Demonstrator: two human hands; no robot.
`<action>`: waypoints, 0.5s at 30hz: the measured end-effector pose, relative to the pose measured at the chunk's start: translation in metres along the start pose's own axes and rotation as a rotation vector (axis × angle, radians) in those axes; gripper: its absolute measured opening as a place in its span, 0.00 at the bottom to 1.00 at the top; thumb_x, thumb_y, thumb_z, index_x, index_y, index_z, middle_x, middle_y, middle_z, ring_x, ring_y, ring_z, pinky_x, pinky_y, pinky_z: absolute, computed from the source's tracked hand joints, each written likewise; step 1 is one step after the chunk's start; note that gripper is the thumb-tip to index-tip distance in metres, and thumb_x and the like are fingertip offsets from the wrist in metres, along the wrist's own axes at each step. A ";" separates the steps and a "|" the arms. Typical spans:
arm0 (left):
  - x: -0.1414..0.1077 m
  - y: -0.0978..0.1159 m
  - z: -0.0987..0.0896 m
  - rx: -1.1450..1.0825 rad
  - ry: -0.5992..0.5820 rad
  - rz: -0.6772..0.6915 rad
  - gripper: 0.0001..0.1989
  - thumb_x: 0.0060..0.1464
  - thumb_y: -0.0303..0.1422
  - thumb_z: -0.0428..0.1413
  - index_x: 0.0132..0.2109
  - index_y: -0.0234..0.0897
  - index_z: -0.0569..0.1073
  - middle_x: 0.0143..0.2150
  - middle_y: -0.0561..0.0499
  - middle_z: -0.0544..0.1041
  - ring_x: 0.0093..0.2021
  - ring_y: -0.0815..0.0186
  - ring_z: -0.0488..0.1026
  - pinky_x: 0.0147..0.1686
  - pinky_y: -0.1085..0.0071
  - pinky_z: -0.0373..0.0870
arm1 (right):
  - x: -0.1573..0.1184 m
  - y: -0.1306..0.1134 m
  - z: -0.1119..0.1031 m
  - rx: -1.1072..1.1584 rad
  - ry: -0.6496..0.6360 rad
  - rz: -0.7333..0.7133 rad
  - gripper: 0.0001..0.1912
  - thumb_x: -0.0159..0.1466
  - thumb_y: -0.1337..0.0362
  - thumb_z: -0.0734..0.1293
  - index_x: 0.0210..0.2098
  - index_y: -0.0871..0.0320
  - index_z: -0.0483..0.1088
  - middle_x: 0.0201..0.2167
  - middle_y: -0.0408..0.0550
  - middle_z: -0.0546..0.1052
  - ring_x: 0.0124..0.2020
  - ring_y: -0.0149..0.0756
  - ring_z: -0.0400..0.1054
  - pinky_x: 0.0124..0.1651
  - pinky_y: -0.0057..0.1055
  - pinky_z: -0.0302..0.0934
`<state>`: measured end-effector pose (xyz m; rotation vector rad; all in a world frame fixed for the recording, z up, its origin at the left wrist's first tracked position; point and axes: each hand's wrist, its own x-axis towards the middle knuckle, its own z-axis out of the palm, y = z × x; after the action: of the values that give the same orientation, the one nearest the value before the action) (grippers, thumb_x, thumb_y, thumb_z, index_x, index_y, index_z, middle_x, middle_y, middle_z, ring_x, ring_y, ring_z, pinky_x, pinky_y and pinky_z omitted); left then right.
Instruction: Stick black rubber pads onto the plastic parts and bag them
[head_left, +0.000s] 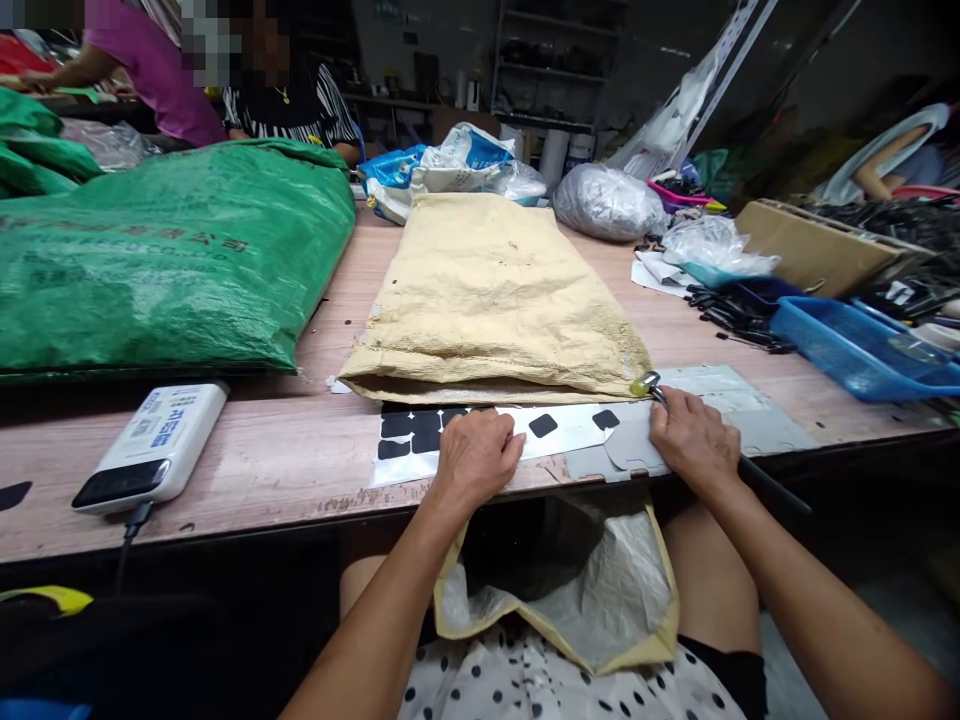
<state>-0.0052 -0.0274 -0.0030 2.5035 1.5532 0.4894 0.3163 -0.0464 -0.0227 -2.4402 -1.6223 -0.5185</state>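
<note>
My left hand (480, 455) rests on a white sheet with square black stickers (544, 426) at the table's front edge. Its fingers are curled, and their tips are hidden. My right hand (694, 435) is closed round a black-handled tool (772, 487) with a shiny, rounded metal head, which touches the front right corner of a cream woven sack (495, 290). The sack lies flat with its mouth toward me. Beneath my right hand is a grey flat board (720, 390), beside the sheet. Another open sack (630, 590) with a pale lining lies over my lap.
A full green sack (172, 250) fills the left side, with a white power bank (154, 440) and cable before it. To the right are a blue basket (862, 345), black parts (739, 315) and a stuffed clear bag (607, 200). People sit across the table.
</note>
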 end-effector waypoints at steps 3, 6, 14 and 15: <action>0.000 0.000 0.000 -0.026 0.009 -0.007 0.14 0.63 0.41 0.54 0.31 0.40 0.73 0.33 0.50 0.78 0.36 0.61 0.74 0.34 0.66 0.57 | 0.001 0.001 0.000 -0.026 -0.016 -0.006 0.25 0.72 0.55 0.54 0.62 0.57 0.67 0.55 0.59 0.74 0.49 0.52 0.70 0.48 0.49 0.63; 0.000 0.000 0.000 -0.046 0.020 -0.004 0.14 0.63 0.41 0.54 0.31 0.39 0.74 0.33 0.50 0.79 0.36 0.61 0.74 0.34 0.67 0.56 | 0.001 0.002 0.000 -0.045 -0.019 -0.008 0.25 0.72 0.54 0.54 0.63 0.57 0.67 0.56 0.60 0.74 0.50 0.54 0.70 0.47 0.49 0.63; 0.000 -0.001 0.001 -0.048 0.021 0.014 0.15 0.63 0.43 0.54 0.31 0.39 0.74 0.34 0.50 0.79 0.34 0.62 0.73 0.31 0.67 0.53 | 0.001 0.000 -0.002 0.020 -0.050 0.023 0.26 0.71 0.55 0.54 0.63 0.56 0.66 0.58 0.61 0.72 0.53 0.57 0.68 0.51 0.53 0.61; 0.000 -0.001 0.001 -0.049 0.027 0.018 0.15 0.62 0.42 0.54 0.31 0.39 0.74 0.33 0.50 0.79 0.34 0.62 0.72 0.31 0.67 0.53 | 0.001 -0.001 -0.003 0.031 -0.052 0.025 0.26 0.71 0.55 0.54 0.63 0.56 0.66 0.59 0.61 0.72 0.53 0.57 0.67 0.51 0.54 0.60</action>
<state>-0.0057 -0.0268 -0.0043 2.4867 1.5111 0.5595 0.3157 -0.0457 -0.0197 -2.4677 -1.6040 -0.4265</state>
